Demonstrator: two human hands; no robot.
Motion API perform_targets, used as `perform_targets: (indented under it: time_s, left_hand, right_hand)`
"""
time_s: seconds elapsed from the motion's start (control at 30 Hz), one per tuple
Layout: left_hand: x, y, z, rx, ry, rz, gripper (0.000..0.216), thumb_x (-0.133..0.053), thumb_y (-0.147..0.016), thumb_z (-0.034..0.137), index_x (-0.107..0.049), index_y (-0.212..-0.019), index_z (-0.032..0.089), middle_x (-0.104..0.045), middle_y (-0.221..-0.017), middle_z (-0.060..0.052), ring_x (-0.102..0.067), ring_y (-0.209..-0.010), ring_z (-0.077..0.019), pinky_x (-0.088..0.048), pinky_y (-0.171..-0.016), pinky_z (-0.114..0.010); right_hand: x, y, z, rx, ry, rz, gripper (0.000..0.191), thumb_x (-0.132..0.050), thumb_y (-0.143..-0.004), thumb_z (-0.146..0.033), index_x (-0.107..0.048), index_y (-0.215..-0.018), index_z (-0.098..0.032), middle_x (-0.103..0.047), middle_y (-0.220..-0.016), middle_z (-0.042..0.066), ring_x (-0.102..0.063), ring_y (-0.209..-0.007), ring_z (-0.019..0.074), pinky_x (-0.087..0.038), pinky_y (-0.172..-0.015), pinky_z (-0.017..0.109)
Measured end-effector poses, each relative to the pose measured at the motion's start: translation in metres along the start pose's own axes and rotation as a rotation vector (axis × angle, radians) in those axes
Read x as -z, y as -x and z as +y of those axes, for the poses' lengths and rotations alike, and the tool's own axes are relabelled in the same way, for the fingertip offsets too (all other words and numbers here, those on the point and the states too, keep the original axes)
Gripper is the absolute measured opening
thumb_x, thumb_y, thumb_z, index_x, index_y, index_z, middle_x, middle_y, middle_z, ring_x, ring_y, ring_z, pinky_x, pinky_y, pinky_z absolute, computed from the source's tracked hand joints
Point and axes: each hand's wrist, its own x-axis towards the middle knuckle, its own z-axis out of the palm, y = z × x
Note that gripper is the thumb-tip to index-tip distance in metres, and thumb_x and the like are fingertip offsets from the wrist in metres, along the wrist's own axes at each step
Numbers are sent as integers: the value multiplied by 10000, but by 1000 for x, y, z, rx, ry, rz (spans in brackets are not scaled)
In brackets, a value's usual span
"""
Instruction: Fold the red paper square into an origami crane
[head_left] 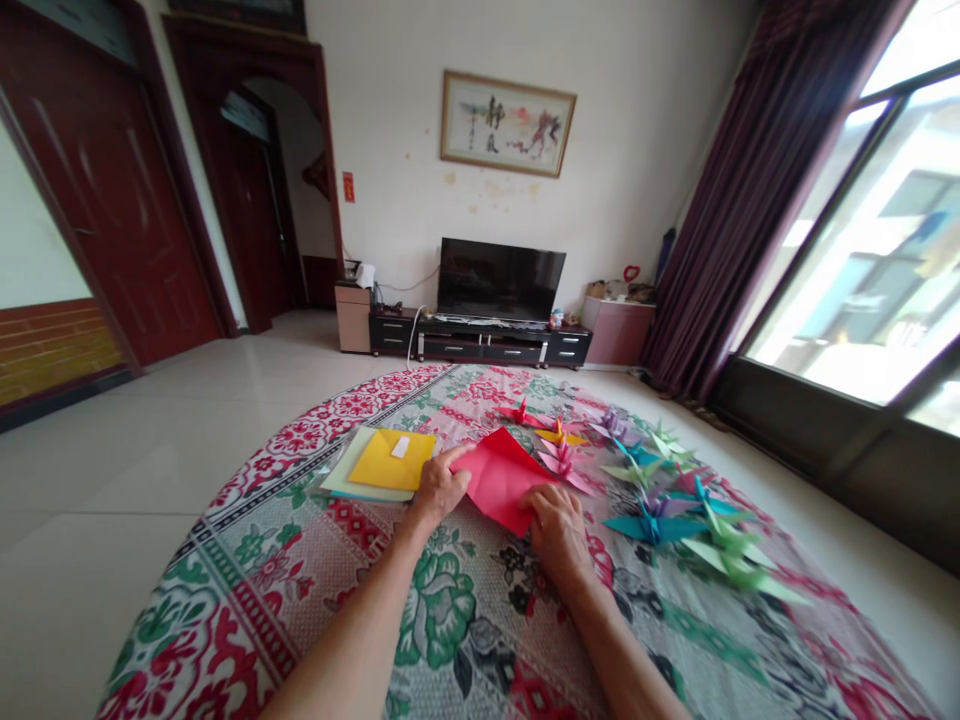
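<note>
A red sheet of origami paper, marked with faint creases, is held a little above the tablecloth. Its left corner is pinched by my left hand, thumb on top. My right hand grips the lower right edge, its fingers curled over the paper. Close to my left hand lies a stack of coloured paper, yellow on top with a small white scrap on it. Beyond my right hand stand several folded paper cranes in blue, green, purple, pink, orange and red.
The round table has a flowered red, green and grey tablecloth. Past its far edge stand a television and a low black cabinet. A dark purple curtain hangs beside the window at right.
</note>
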Motion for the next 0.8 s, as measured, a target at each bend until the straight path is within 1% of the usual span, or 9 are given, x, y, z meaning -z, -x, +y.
perform_targets:
  time_s: [0.1, 0.17, 0.3, 0.4, 0.47, 0.5, 0.57, 0.63, 0.8]
  left_hand:
    - [5, 0, 0, -77, -83, -205, 335, -472, -661, 120, -728, -864, 194, -718, -885, -26, -636, -862, -161, -463, -841, -236]
    - [10, -2, 0, -91, -139, -332, 335, -468, -652, 130, -736, -844, 188, -721, -859, -32, -640, -828, -166, -471, -808, -238]
    - [21, -4, 1, -35, -163, -536, 376, -432, -655, 146, -739, -866, 195, -724, -859, -32, -643, -827, -172, -475, -781, -231]
    - [28, -5, 0, -30, -97, -604, 417, -415, -623, 115, -737, -874, 202, -717, -923, -31, -629, -893, -173, -461, -803, -224]
    - [33, -4, 1, -10, -33, -623, 456, -419, -575, 87, -735, -881, 208, -718, -919, -19, -629, -870, -171, -461, -777, -220]
    - [35, -3, 1, 11, -1, -627, 475, -420, -550, 76, -735, -879, 210, -722, -887, -12, -632, -832, -170, -464, -748, -217]
    - [40, -3, 3, 68, 53, -635, 496, -415, -509, 65, -740, -856, 208, -723, -765, -2, -627, -727, -166, -460, -668, -211]
    - [43, -2, 4, 108, 88, -655, 517, -406, -478, 58, -743, -840, 207, -706, -670, 3, -605, -641, -157, -441, -598, -204]
    - [40, -4, 0, 129, 72, -707, 552, -402, -490, 74, -726, -918, 204, -699, -675, 3, -578, -597, -138, -404, -538, -191]
  right_hand:
    - [-2, 2, 11, -42, -56, -70, 306, -441, -726, -47, -675, -805, -227, -648, -884, 29, -548, -878, 175, -350, -834, 312]
    - [-4, 3, 17, -52, -105, -97, 318, -419, -711, -46, -680, -768, -218, -657, -885, 30, -568, -870, 167, -369, -839, 301]
    - [-1, 3, 16, -80, -158, -84, 303, -384, -736, -89, -666, -701, -195, -662, -855, 39, -595, -817, 156, -414, -801, 280]
    - [2, 3, 8, -95, -86, -84, 242, -420, -811, -219, -652, -749, -189, -648, -799, 45, -592, -770, 168, -427, -759, 290]
    - [2, 3, 3, -90, -5, -83, 195, -503, -797, -309, -651, -864, -202, -641, -881, 55, -586, -832, 190, -421, -786, 319]
    - [1, 4, 2, -83, 32, -84, 214, -542, -777, -329, -643, -925, -212, -633, -935, 61, -579, -873, 202, -414, -806, 337]
    - [-1, 5, 2, -64, 78, -96, 273, -586, -749, -328, -622, -1002, -232, -608, -1023, 69, -562, -933, 218, -398, -838, 366]
    - [-2, 6, 4, -51, 87, -123, 265, -579, -757, -308, -617, -1010, -244, -593, -1057, 67, -555, -954, 218, -390, -851, 376]
    - [-3, 6, 10, -53, 46, -149, 266, -557, -765, -268, -613, -1022, -235, -580, -1089, 69, -548, -990, 214, -386, -885, 378]
